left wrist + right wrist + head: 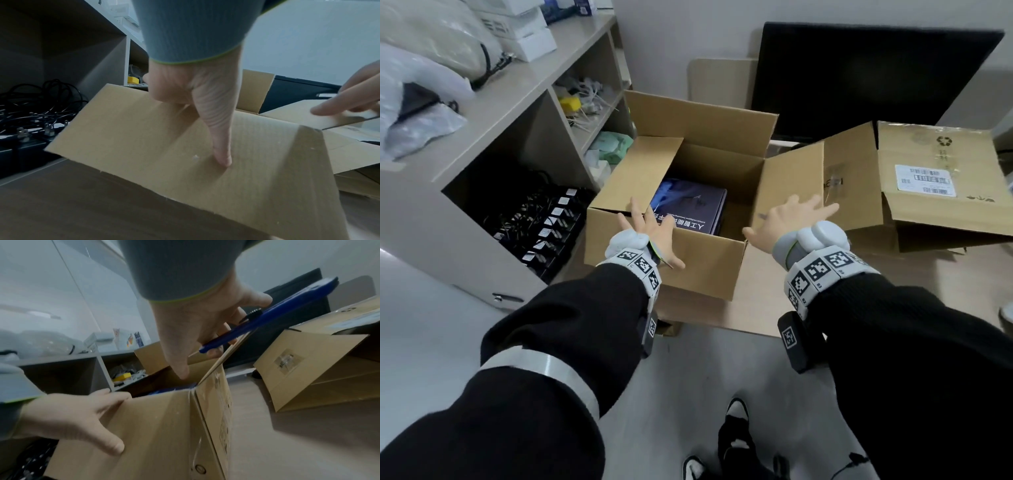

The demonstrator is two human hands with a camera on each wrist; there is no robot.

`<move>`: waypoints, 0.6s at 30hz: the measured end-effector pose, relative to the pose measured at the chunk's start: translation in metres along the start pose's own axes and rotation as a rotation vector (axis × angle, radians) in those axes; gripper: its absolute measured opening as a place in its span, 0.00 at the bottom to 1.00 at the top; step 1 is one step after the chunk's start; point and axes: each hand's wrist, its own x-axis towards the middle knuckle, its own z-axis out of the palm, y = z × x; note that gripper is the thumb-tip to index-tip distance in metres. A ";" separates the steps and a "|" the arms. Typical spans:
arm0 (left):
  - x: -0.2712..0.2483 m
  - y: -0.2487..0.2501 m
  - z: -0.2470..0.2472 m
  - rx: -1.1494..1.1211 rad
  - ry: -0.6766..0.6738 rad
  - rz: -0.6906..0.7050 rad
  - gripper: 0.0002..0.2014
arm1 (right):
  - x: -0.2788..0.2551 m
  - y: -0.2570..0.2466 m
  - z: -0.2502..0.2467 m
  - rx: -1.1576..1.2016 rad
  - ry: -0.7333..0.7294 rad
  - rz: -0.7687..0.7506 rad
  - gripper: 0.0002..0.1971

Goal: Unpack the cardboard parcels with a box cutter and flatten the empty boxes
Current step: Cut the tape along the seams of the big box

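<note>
An open cardboard box stands on the floor with its flaps spread. A dark blue book-like pack lies inside it. My left hand grips the near wall, fingers over the rim and thumb pressed on the outside. My right hand rests on the right flap. In the right wrist view it holds a blue box cutter against the flap's edge, blade end toward the box. The left hand also shows there on the front wall.
A second opened box with a shipping label lies on its side at the right. A shelf unit with black cables stands close on the left. A dark monitor leans against the back wall. My shoes are below.
</note>
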 end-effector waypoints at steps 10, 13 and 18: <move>0.002 -0.001 0.012 -0.138 0.023 0.035 0.37 | 0.039 -0.030 0.025 0.174 -0.100 -0.162 0.29; 0.004 -0.001 0.012 -0.162 0.019 0.041 0.35 | 0.044 -0.025 0.019 0.253 -0.145 -0.156 0.14; 0.001 -0.007 0.006 -0.164 -0.040 0.079 0.37 | 0.046 -0.027 0.023 0.318 -0.164 -0.122 0.11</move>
